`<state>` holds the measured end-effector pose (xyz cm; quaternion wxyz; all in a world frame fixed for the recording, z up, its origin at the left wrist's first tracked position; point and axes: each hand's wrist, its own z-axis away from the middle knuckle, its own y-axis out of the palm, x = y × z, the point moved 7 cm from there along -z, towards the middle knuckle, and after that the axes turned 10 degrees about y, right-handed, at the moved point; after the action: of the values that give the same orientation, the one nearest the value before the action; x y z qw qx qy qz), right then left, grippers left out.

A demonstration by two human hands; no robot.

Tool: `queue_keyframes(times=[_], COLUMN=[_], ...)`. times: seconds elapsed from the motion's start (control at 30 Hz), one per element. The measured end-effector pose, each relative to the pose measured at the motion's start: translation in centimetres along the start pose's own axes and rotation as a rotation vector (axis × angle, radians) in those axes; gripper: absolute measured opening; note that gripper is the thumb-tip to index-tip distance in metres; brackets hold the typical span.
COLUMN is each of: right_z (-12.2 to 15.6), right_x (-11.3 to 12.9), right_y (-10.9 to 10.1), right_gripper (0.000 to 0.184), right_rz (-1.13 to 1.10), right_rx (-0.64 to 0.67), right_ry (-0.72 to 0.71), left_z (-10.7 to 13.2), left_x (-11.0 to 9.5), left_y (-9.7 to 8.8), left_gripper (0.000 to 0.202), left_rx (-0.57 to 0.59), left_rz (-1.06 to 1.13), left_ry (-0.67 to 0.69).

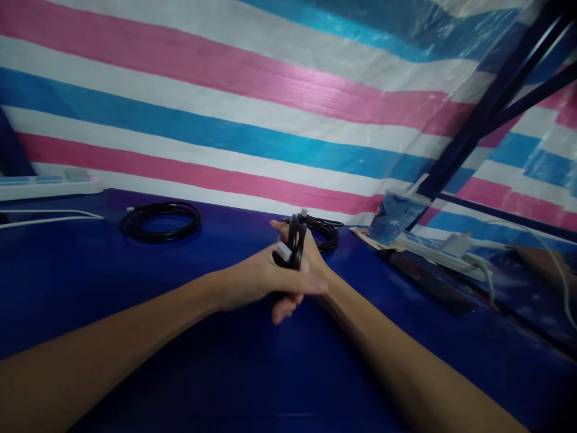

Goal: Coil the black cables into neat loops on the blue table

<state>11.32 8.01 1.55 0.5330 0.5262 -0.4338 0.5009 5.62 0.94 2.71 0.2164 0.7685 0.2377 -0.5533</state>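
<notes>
Compact bundle of black cable with pale plug ends (296, 240) held up at centre of frame, above the blue tabletop (234, 240); already gathered into short, tight loops, not yet set down. Handling judged to be partway through: loops formed, release not yet done; whether any winding is left cannot be told, and no tie can be made out. Two round coils of cable are seen lying loose from the hands: a wide black ring of cable (160, 236) left of centre, and a smaller black coil (332, 236) just right of centre, partly hidden. Bundle is gripped by the left hand (255, 276), its fingers curled round and thumb laid across toward the opposite wrist; one plug protrudes by the thumb base, another at the top. The right hand (312, 249) is placed just behind the bundle, crossed close against the left, a fingertip extended toward upper left; its hold is masked and cannot be told. Curled fingertips are seen below the bundle, blurred; ownership uncertain. White power strip (49, 186) noted at left edge of frame.
</notes>
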Motion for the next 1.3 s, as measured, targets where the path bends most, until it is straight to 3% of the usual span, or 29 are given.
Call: queue_keyframes(times=[0.1,0.17,0.23,0.3,0.37,0.4,0.47,0.53,0.6,0.7,0.77,0.87,0.93,1.03,1.13,1.23,1.3], right_z=[0.2,-0.1,-0.4,-0.3,0.4,1.0,2.3,2.9,2.4,1.3,0.7,0.2,0.2,0.1,0.6,2.0,2.9], right_x=[-0.3,-0.2,0.1,0.4,0.5,0.5,0.5,0.7,1.3,2.5,2.6,0.6,-1.1,-2.0,-0.7,1.1,1.6], right_y=[0.9,0.8,0.1,-0.2,0.9,1.9,3.8,4.3,3.1,0.7,-0.1,0.3,0.9,1.6,2.1,3.1,3.8], right_gripper=[0.042,0.042,0.04,0.04,0.043,0.043,0.044,0.044,0.045,0.05,0.052,0.047,0.038,0.034,0.042,0.045,0.046], right_rz=[0.027,-0.038,-0.133,-0.19,-0.207,-0.204,-0.179,-0.165,-0.208,-0.344,-0.41,-0.376,-0.331,-0.338,-0.365,-0.291,-0.203], right_rx=[0.041,0.058,0.037,0.03,0.135,0.221,0.394,0.442,0.356,0.239,0.226,0.217,0.206,0.195,0.215,0.311,0.393], right_ry=[0.017,0.011,-0.004,0.0,0.028,0.041,0.055,0.054,0.034,-0.022,-0.016,0.152,0.251,0.251,0.127,-0.018,-0.056], left_z=[0.7,0.5,-0.2,-0.4,0.4,0.7,1.1,1.1,0.8,0.2,-0.2,-0.4,-0.4,-0.2,0.0,0.5,0.8], left_x=[0.9,0.7,-0.1,-1.3,-1.9,-1.9,-1.6,-1.1,-0.9,-1.0,-1.1,-1.0,-1.0,-1.3,-1.7,-1.8,-1.6], left_y=[1.9,1.4,-0.9,-4.6,-8.0,-9.2,-10.7,-11.1,-10.6,-8.3,-6.1,-2.9,-2.0,-3.3,-6.3,-8.7,-9.4], left_gripper=[0.031,0.032,0.034,0.034,0.035,0.036,0.038,0.039,0.035,0.019,0.019,0.038,0.042,0.041,0.042,0.043,0.046], left_rx=[0.262,0.247,0.005,-0.37,-0.68,-0.774,-0.847,-0.826,-0.769,-0.619,-0.473,-0.252,-0.182,-0.255,-0.452,-0.653,-0.718], left_rz=[-0.096,-0.127,-0.107,-0.058,-0.048,-0.052,-0.053,-0.02,0.056,0.201,0.247,0.177,0.122,0.159,0.222,0.22,0.219], left_ry=[-0.126,-0.114,-0.007,0.152,0.253,0.269,0.257,0.239,0.25,0.299,0.298,0.211,0.168,0.122,0.119,0.139,0.133])
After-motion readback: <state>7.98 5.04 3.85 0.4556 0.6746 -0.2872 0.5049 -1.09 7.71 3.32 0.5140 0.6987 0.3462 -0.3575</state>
